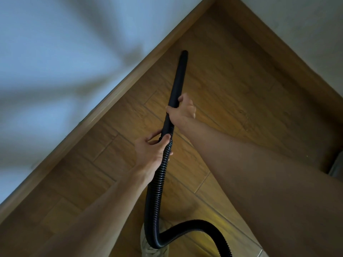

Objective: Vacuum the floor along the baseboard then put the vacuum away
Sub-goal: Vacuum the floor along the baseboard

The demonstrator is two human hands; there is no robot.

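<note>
A black vacuum wand (179, 76) points toward the corner of the room, its tip close to the wooden baseboard (118, 88) on the left wall. My right hand (182, 110) grips the wand partway along it. My left hand (152, 151) grips the joint where the wand meets the ribbed black hose (157, 191). The hose drops down, loops near my shoe and runs off the bottom right edge. The vacuum body is out of view.
Wood-look floor tiles (232, 112) fill the corner. A second baseboard (278, 58) runs along the right wall. My light shoe (148, 249) stands at the bottom. A grey object (336, 167) shows at the right edge.
</note>
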